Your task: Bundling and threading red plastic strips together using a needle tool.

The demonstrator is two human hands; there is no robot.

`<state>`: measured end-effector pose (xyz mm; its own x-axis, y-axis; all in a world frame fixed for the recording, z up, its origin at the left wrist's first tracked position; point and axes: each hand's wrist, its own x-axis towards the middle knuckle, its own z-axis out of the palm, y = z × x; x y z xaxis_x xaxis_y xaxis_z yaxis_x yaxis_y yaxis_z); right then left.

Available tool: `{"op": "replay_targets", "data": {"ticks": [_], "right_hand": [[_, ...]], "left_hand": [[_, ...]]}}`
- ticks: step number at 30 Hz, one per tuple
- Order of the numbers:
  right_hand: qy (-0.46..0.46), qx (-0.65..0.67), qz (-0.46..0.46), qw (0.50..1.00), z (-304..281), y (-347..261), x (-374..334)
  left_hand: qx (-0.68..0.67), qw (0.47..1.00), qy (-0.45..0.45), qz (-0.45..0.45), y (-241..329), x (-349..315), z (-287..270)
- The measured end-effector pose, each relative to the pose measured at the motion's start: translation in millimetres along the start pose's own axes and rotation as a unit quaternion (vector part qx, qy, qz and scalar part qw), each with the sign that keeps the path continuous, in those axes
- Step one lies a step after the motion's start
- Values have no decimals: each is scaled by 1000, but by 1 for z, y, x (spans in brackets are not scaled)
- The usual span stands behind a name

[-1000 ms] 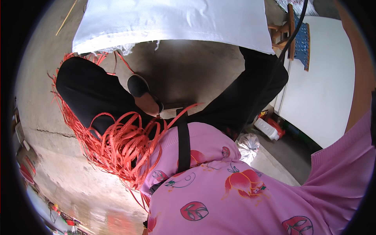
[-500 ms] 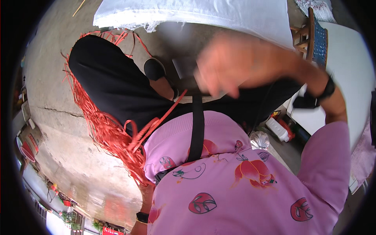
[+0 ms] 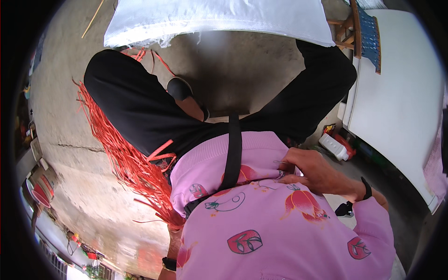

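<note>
Right hand [image 3: 319,173] lowered, we're pinching our shirt [image 3: 280,228] right of the strap [image 3: 233,154], seemingly adjusting it, next needing tugging; left hand hidden, unreadable.

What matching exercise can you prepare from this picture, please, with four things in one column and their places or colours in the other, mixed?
Things:
1. red strands
2. right hand
3. white cloth
4. woven panel

Places or colours:
a. across the top of the picture
b. blue, beside brown wood
c. along the outer side of the left leg
d. against the pink top

Right pairs: 1-c, 2-d, 3-a, 4-b
</note>
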<state>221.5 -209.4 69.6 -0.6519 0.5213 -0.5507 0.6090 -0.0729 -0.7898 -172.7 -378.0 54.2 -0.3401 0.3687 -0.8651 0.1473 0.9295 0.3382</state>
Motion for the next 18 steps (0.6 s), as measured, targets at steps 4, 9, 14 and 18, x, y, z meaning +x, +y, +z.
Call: {"op": "replay_targets", "data": {"ticks": [4,9,14,18], "right_hand": [[-57,-37,21,997,0,0,8],[-11,-41,18,999,2,-3,-7],[8,-25,71,997,17,15,-40],[46,-13,5,999,29,8,-40]], "left_hand": [[-1,1000,4,21,0,-1,-5],[-5,999,7,45,0,2,-12],[-9,998,1,68,-2,13,-8],[-14,997,-11,82,-7,22,-10]]}}
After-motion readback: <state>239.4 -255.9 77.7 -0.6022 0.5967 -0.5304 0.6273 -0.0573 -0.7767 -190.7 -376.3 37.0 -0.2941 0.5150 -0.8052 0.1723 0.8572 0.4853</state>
